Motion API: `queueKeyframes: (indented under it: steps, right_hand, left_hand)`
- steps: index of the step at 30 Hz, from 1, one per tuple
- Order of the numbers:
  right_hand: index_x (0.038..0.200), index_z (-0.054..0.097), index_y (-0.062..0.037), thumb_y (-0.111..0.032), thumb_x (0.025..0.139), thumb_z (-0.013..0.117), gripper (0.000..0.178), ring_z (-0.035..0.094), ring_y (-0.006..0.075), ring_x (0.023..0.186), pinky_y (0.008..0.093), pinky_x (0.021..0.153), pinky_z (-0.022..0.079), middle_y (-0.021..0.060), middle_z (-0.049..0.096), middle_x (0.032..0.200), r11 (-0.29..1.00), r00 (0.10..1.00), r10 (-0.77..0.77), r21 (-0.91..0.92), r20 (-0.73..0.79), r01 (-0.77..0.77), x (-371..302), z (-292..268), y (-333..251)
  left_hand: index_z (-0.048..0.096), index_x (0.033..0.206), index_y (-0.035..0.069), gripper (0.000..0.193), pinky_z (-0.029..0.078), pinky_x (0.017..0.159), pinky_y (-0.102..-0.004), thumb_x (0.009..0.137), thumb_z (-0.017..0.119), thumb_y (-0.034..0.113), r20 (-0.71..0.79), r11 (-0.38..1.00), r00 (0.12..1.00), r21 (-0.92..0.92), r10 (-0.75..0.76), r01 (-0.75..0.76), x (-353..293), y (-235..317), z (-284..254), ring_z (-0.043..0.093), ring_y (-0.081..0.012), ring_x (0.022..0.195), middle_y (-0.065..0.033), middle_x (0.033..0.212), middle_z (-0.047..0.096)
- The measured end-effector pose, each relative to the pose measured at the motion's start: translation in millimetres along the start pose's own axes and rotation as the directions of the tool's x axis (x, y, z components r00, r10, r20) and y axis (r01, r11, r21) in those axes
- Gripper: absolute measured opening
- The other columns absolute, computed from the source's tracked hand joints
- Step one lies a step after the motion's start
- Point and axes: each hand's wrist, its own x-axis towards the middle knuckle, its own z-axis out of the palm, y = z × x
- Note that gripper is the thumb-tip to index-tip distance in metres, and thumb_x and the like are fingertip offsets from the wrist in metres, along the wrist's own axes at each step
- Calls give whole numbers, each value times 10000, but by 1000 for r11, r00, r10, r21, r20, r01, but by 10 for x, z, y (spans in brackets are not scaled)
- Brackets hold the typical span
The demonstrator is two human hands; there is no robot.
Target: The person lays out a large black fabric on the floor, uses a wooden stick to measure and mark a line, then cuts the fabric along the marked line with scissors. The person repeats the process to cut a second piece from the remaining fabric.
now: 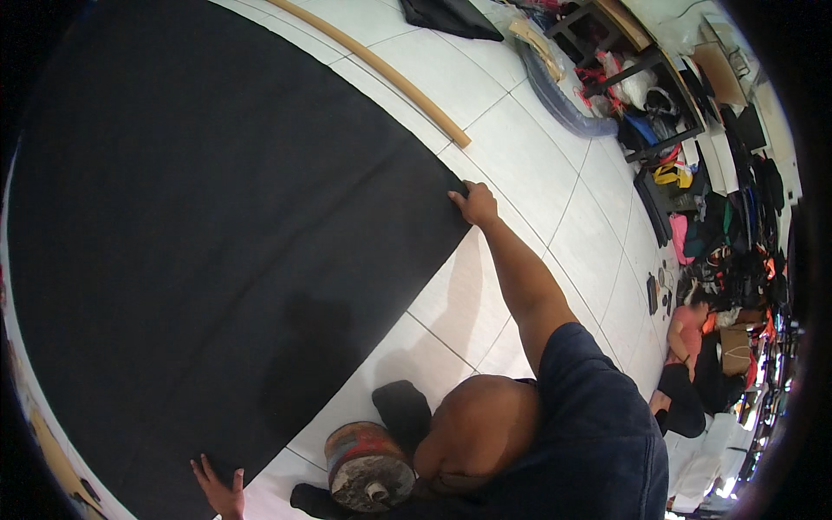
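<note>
A large black fabric sheet (217, 243) lies spread flat on the white tiled floor (520, 156). The right hand (475, 204) pinches its far corner, fingers closed on the edge; the left hand (221, 490) presses its near corner, fingers splayed flat, gripping nothing. A hard tug could probably wrinkle the sheet or pull it from under the flat palm. A wooden stick (381, 69) lies beyond. The dark shelf rack (659, 95) holds bags and clothes, too small to tell apart.

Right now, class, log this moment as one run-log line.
left hand: flat on black fabric, near edge | right hand: pinching far corner | fabric: spread on white tiled floor | wooden stick: beyond
</note>
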Motion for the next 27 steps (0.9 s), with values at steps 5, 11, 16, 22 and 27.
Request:
queueKeyframes:
  steps: [5,11,16,22,27]
  right_hand:
    - [1229,629,-12,-513,802,786,676,636,347,1056,420,914,512,230,654,1141,997,998,-34,63,-54,37,145,-20,149]
    - [1150,676,-25,-448,825,792,546,646,275,865,372,793,518,160,689,964,956,998,28,291,52,-42,270,24,314]
    - [1111,715,-35,-346,913,711,368,698,287,906,390,810,537,166,732,998,947,996,-53,314,-78,75,212,16,382]
    - [1081,738,-75,-354,927,658,329,690,346,979,422,876,528,162,733,1030,966,979,-125,203,-161,157,88,39,295]
    - [1047,752,-59,-350,922,673,326,704,314,942,405,844,534,161,740,1007,958,991,-42,277,-129,76,165,81,253]
  left_hand:
    - [286,1561,155,1049,386,1110,-594,765,682,711,-3,999,1000,-40,1,-1,41,-10,11,289,-466,1450,-229,1624,171]
    - [296,1554,155,1070,378,1113,-600,741,694,726,-42,994,998,-101,44,-49,80,-128,99,282,-465,1453,-231,1618,186]
    - [301,1552,159,1067,374,1115,-601,743,684,739,-71,990,994,-113,79,-87,74,-159,120,281,-464,1454,-228,1616,196]
    - [305,1554,165,1071,365,1126,-594,739,669,757,-42,997,999,-68,21,-24,72,-150,139,280,-459,1457,-218,1621,193]
    - [285,1570,186,1100,359,1132,-599,715,706,734,-70,990,995,-123,66,-75,56,-316,223,268,-450,1466,-203,1631,179]
